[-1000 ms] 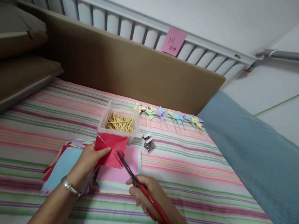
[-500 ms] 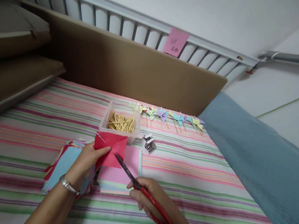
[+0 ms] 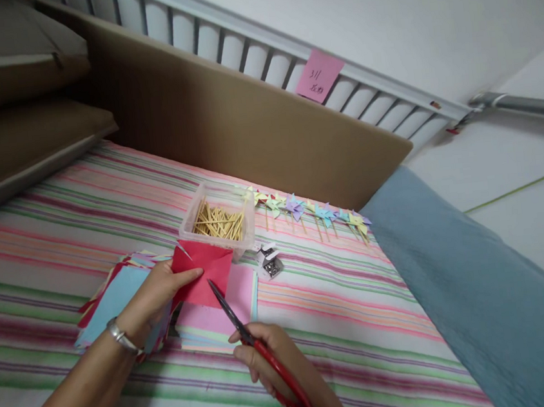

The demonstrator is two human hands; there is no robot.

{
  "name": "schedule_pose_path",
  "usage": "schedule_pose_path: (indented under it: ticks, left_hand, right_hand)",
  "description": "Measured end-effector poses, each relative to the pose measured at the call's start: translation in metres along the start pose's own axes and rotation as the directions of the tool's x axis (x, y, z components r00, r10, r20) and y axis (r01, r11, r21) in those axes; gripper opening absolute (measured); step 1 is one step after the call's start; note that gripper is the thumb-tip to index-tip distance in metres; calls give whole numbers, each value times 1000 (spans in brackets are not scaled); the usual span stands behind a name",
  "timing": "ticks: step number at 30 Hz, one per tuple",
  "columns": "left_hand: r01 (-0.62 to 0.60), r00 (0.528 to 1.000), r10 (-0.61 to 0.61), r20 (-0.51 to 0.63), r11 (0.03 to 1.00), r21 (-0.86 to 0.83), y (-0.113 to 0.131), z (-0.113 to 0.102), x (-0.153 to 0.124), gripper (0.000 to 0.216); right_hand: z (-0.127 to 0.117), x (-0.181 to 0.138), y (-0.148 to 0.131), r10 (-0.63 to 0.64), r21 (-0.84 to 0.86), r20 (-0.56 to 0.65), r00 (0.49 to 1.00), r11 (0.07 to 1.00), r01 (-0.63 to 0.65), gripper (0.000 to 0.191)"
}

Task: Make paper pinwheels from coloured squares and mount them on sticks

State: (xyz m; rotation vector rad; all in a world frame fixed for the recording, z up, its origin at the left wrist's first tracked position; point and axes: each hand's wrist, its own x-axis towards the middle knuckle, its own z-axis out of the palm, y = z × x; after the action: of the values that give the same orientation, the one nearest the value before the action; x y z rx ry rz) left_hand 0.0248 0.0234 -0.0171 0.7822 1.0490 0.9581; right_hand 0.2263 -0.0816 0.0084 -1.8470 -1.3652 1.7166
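Between thumb and fingers, my left hand (image 3: pixel 167 289) pinches a red square of paper (image 3: pixel 210 260), which has a slit near its upper left corner. My right hand (image 3: pixel 268 356) is wrapped round red-handled scissors (image 3: pixel 280 371). Their dark blades lie against the lower right part of the red paper, the tip near its middle. Under the paper is a stack of pink and other coloured sheets (image 3: pixel 240 294). Beneath my left forearm lies a second pile of coloured paper (image 3: pixel 117 304), light blue on top.
A clear plastic box (image 3: pixel 190 220) of short wooden sticks stands behind the paper. Beside it sits a small white box of metal pins (image 3: pixel 271 265). Paper pinwheels on sticks (image 3: pixel 324 214) lie in a row before a brown board (image 3: pixel 264 126). Brown padded slabs (image 3: pixel 27 145) are at left.
Both hands, the red paper and the scissors stay almost in place. The scissors have shifted very slightly left.
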Motion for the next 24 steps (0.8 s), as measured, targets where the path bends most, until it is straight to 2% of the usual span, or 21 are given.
schedule_pose_path:
  ticks: [9,13,24]
  left_hand:
    - [-17,1000,17,17,1000,-1,1,-1,-2,26]
    - [-21,999,22,47,1000,-5,1,-1,-3,24]
    - [0,1000,0,19,1000,13,4,0,-5,23]
  right_hand:
    - [2,0,2,-58,22,-13,998,998,59,35]
    - [2,0,1,-30,18,-26,999,999,30,35]
    - [3,4,8,-67,-10,-39,997,998,66,33]
